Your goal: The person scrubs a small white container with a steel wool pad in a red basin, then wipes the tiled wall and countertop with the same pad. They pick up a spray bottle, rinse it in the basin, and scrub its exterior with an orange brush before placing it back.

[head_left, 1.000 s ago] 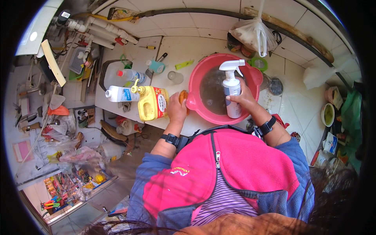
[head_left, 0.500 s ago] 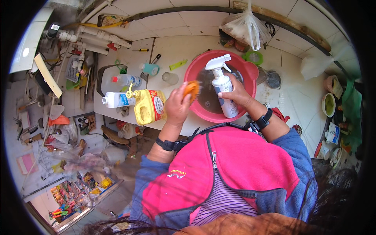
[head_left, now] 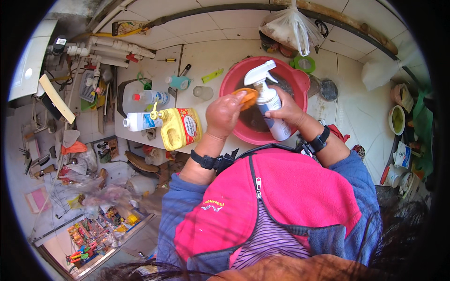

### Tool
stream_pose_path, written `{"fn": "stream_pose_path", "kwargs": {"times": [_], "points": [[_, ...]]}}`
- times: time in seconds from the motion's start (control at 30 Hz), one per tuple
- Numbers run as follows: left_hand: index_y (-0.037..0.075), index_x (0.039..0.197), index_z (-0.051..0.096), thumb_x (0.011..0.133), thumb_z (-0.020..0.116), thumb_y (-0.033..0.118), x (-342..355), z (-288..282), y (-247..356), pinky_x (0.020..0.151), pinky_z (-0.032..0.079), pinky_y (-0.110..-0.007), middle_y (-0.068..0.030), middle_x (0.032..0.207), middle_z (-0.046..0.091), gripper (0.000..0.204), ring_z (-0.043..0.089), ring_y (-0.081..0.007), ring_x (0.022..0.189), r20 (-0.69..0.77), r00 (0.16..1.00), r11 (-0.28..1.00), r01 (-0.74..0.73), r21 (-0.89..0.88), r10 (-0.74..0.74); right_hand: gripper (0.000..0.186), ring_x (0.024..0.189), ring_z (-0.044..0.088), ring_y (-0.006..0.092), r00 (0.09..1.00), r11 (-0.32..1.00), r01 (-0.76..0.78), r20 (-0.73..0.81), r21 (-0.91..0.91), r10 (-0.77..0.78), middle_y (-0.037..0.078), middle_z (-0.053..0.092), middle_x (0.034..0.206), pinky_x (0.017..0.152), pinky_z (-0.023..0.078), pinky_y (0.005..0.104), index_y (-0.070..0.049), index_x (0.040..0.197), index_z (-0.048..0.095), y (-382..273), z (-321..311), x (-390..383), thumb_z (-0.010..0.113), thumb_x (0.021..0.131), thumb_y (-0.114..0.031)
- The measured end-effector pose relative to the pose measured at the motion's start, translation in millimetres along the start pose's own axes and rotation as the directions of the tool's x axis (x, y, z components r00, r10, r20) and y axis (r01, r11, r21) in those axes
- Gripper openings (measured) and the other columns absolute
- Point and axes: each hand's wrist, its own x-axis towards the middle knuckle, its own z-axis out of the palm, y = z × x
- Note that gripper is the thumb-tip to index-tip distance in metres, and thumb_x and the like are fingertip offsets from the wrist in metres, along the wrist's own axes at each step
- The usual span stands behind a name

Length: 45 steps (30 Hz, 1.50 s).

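Note:
In my right hand [head_left: 288,111] is a white spray bottle [head_left: 276,122] with a trigger head, tilted over the near part of a red plastic basin [head_left: 228,80]. My left hand [head_left: 224,114] grips an orange scrubbing brush [head_left: 250,99] by its back. The brush sits against or just beside the bottle's neck; whether they touch I cannot tell. Dark, murky water [head_left: 294,88] lies in the basin. Left of my left hand stands a yellow pump jug [head_left: 176,131] with a red label.
A white bottle [head_left: 139,121] and a clear red-capped bottle [head_left: 149,97] stand at the left. Behind my left hand are a glass cup [head_left: 203,92] and a teal cup [head_left: 177,83]. A white plastic bag [head_left: 293,28] hangs over the basin's far side.
My left hand has brought the brush right, up to the spray bottle, and its bristles have turned out of view. The bottle's head has shifted slightly left, so the bottle leans more.

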Motion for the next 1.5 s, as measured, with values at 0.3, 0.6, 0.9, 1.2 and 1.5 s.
{"fn": "stream_pose_path", "kwargs": {"times": [0.3, 0.6, 0.9, 1.2, 1.5], "points": [[0.012, 0.111, 0.07, 0.076, 0.072, 0.002, 9.8, 7.4, 9.4, 0.07, 0.055, -0.036, -0.0078, 0.09, 0.07, 0.037, 0.068, -0.0274, 0.08, -0.062, 0.997, 0.998, -0.049, -0.041, 0.046, 0.082, 0.105, 0.058, 0.0194, 0.996, 0.992, -0.079, 0.05, 0.095, 0.075, 0.01, 0.06, 0.115, 0.093, 0.047, 0.0326, -0.002, 0.134, 0.047, 4.1, 7.1, 7.3, 0.083, 0.065, -0.028], [0.012, 0.113, 0.067, 0.083, 0.067, 0.009, -25.9, 26.1, -18.8, 0.072, 0.054, -0.039, -0.0113, 0.093, 0.067, 0.031, 0.065, -0.0331, 0.083, 0.047, 0.952, 0.952, 0.305, -0.03, -0.303, 0.079, 0.097, 0.059, 0.0162, 0.986, 0.934, -0.158, 0.002, 0.321, 0.166, 0.008, 0.059, 0.11, 0.086, 0.05, 0.0315, -0.003, 0.134, 0.045, 2.9, -7.3, 4.3, 0.081, 0.068, -0.027], [0.009, 0.13, 0.055, 0.089, 0.056, 0.01, -29.9, 92.0, -27.3, 0.083, 0.051, -0.045, -0.0208, 0.108, 0.064, 0.041, 0.062, -0.04, 0.1, 0.527, 0.718, 0.879, 0.456, 0.137, -0.455, 0.067, 0.093, 0.062, 0.0171, 0.954, 0.981, -0.178, -0.232, 0.073, 0.19, 0.009, 0.062, 0.107, 0.081, 0.052, 0.0317, 0.0, 0.126, 0.051, 33.0, -3.8, 9.5, 0.083, 0.07, -0.019], [0.007, 0.119, 0.063, 0.089, 0.058, 0.007, -38.7, 113.6, -41.8, 0.081, 0.053, -0.043, -0.0206, 0.105, 0.066, 0.03, 0.065, -0.0383, 0.093, 0.395, 0.805, 0.878, 0.479, 0.006, -0.443, 0.069, 0.094, 0.061, 0.0173, 0.948, 0.976, -0.163, -0.251, 0.141, 0.195, 0.009, 0.062, 0.106, 0.083, 0.052, 0.0317, 0.0, 0.126, 0.049, 27.9, -7.4, 8.2, 0.084, 0.07, -0.019], [-0.005, 0.127, 0.054, 0.098, 0.046, 0.008, -29.5, 69.8, -51.2, 0.087, 0.053, -0.03, -0.0108, 0.111, 0.067, 0.033, 0.066, -0.0165, 0.097, 0.692, 0.512, -0.294, 0.652, -0.699, -0.509, 0.075, 0.104, 0.057, 0.0175, 0.962, 0.985, -0.169, -0.214, 0.03, 0.171, 0.008, 0.059, 0.114, 0.091, 0.048, 0.0326, -0.001, 0.135, 0.044, 24.4, -9.7, 6.1, 0.08, 0.072, -0.019]]}}
